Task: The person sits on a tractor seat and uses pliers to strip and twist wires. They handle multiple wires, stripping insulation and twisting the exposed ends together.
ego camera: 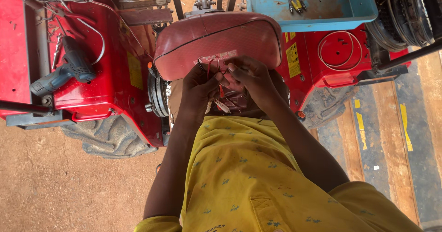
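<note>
Over a red seat, left hand and right hand pinch thin red wires.

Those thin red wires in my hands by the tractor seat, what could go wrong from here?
1. Both the left hand and right hand pinch the thin red wires close together; a tug could snap one or pull the white connector loose.
2. The cordless drill lies on the sloped red fender and might slide off if bumped.
3. The seat hides part of the wiring, so a mix-up seems possible.
</note>
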